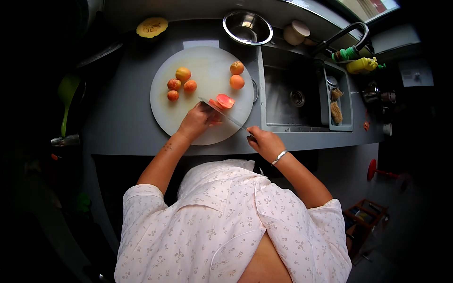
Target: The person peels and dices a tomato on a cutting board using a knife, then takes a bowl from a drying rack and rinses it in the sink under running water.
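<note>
My right hand [265,143] is closed round the handle of a kitchen knife [230,116], its blade slanting up and left across the board. Fingers curled, my left hand [197,121] presses on what looks like a cut tomato [215,120] beside the blade, mostly hidden by the hand and knife. Just beyond the blade lie pinkish-red cut pieces [225,101]. All of this is on a round white cutting board [165,118]. Several whole orange-red round fruits [183,74] sit at the board's left, and two more [237,82] at its right.
A steel bowl [247,28] stands behind the board. To the right is a sink [297,97] with a black faucet [339,34] and a side rack [349,113]. Half a yellow melon or squash [152,27] lies at the back left. The counter edge runs close before my body.
</note>
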Demonstrator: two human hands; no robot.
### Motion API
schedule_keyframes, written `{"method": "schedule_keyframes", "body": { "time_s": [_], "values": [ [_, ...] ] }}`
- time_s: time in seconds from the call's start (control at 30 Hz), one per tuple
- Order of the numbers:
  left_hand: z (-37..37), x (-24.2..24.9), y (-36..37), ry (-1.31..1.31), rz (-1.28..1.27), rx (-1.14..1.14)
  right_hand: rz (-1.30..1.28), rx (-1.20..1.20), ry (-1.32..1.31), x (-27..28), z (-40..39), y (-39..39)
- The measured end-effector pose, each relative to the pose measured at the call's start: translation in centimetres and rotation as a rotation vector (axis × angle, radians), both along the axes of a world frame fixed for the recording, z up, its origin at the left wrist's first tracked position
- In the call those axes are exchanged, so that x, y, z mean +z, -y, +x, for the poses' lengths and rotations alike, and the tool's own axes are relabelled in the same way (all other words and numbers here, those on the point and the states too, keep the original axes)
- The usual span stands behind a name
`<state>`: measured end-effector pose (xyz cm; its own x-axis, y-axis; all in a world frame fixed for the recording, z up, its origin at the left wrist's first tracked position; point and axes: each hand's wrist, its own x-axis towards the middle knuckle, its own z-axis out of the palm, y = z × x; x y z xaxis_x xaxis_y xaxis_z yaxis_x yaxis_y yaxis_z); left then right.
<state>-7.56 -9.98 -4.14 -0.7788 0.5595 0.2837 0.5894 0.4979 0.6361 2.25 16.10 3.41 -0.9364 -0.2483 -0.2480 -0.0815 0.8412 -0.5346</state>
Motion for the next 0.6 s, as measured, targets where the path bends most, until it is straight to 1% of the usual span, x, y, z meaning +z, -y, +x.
{"method": "schedule_keyframes", "body": {
  "time_s": [0.07,0.13,0.17,0.23,0.27,0.33,0.37,0.43,0.57,0.6],
  "values": [
    [0.1,-0.1,-0.1,-0.02,0.0,0.014,0.035,0.007,0.004,-0.3,-0.4,0.4],
    [0.2,0.1,-0.3,-0.01,0.013,0.019,0.076,-0.002,0.094,-0.4,-1.5,1.1],
    [0.2,0.3,-0.4,-0.013,0.012,0.019,0.076,-0.002,0.091,-0.8,-1.7,1.3],
    [0.3,0.8,-0.5,0.048,0.07,0.044,0.005,-0.006,0.023,-1.8,-1.9,1.4],
    [0.3,0.7,-0.5,0.043,0.07,0.044,0.005,-0.006,0.018,-2.1,-2.0,1.3],
    [0.2,0.2,-0.4,-0.02,0.044,0.039,-0.126,-0.032,-0.001,-2.1,-2.0,0.9],
    [0.1,0.2,-0.3,-0.024,0.045,0.039,-0.125,-0.032,-0.005,-1.9,-1.9,0.7],
    [0.3,0.4,0.0,0.105,0.0,0.065,-0.144,-0.088,0.032,-1.3,-1.3,0.6],
    [0.5,1.4,0.6,0.102,0.047,0.13,-0.234,-0.127,0.086,0.8,-0.8,0.5],
    [0.3,1.2,0.9,0.091,0.058,0.183,-0.261,-0.142,0.097,1.2,-0.7,0.5]
  ]
}}
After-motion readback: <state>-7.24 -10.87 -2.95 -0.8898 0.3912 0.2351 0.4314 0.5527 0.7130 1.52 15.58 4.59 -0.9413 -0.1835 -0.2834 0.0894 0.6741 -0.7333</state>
